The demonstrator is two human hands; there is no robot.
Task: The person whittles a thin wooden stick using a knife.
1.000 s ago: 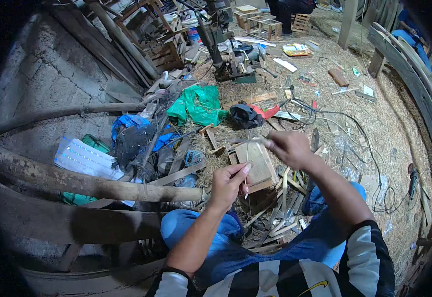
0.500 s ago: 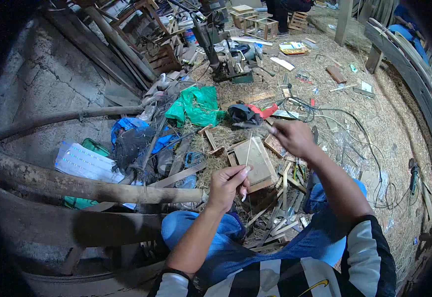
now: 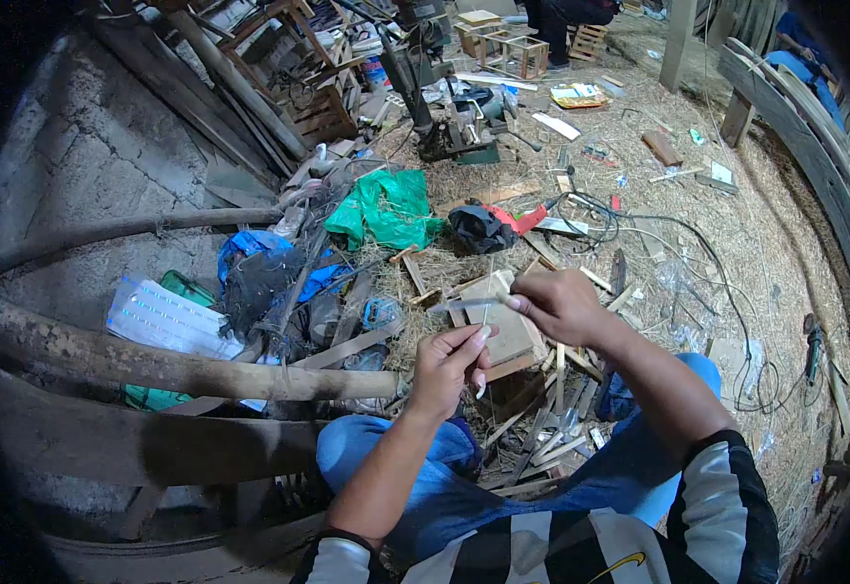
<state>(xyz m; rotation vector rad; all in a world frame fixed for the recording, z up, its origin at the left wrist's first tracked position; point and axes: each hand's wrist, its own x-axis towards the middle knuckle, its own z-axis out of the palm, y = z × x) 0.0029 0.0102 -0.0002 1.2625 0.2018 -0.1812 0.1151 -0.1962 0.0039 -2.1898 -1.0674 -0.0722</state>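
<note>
My left hand (image 3: 444, 370) pinches a thin pale stick (image 3: 486, 313) that stands up between thumb and fingers; a short pale end shows below the fingers. My right hand (image 3: 563, 307) is closed around the handle of what looks like a knife. Its blurred blade (image 3: 464, 305) points left, across the upper part of the stick; whether they touch I cannot tell. Beneath both hands sits a wooden block with a flat board top (image 3: 508, 346), partly hidden by them.
Wood offcuts (image 3: 542, 448) lie between my knees. A green plastic bag (image 3: 386, 209), a black bag (image 3: 481, 229) and a machine (image 3: 454, 127) are ahead. A bamboo pole (image 3: 182, 365) runs along the left. Cables (image 3: 727, 253) cross the right floor. Other people sit farther back.
My right hand has moved left and down toward my left hand, bringing the blade to the stick. My left hand stays almost still.
</note>
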